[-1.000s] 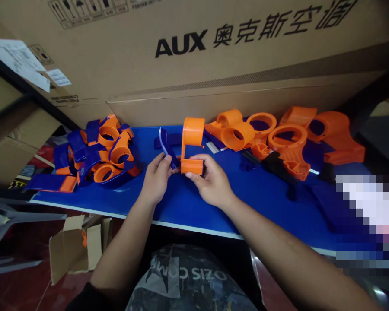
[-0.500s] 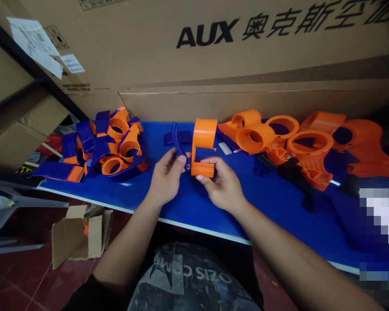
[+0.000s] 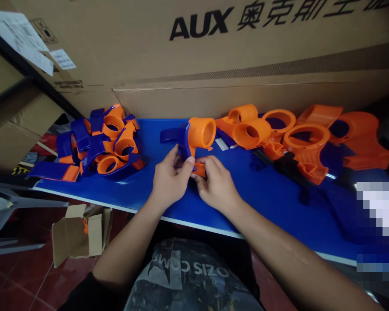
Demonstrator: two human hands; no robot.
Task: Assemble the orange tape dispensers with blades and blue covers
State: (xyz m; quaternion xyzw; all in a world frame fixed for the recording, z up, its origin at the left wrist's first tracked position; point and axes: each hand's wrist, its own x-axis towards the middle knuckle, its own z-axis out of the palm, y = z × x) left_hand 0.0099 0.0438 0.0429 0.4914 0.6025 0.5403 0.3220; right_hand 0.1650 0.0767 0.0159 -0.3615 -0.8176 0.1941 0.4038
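Observation:
Over the table, my left hand (image 3: 170, 181) pinches the curved blue side piece (image 3: 183, 144) of a tape dispenser between thumb and fingers. My right hand (image 3: 218, 183) is closed around the lower end of the orange tape dispenser body (image 3: 202, 133), whose round hub points up and to the right. The blue piece lies against the left side of the orange body, the two touching. Fingers hide most of the lower joint. Just behind the hands, another blue piece (image 3: 168, 135) rests on the table.
On the left of the blue table (image 3: 272, 224) lies a heap of blue-and-orange tape dispensers (image 3: 90, 144). Several orange bodies (image 3: 307, 137) are piled at the right, by a black object (image 3: 280, 164). A large carton (image 3: 132, 60) stands behind; an open box (image 3: 69, 237) sits on the floor.
The blue piece and the orange body, apart at their upper ends before, have come together side by side. My hands have moved closer, and the orange hub has turned.

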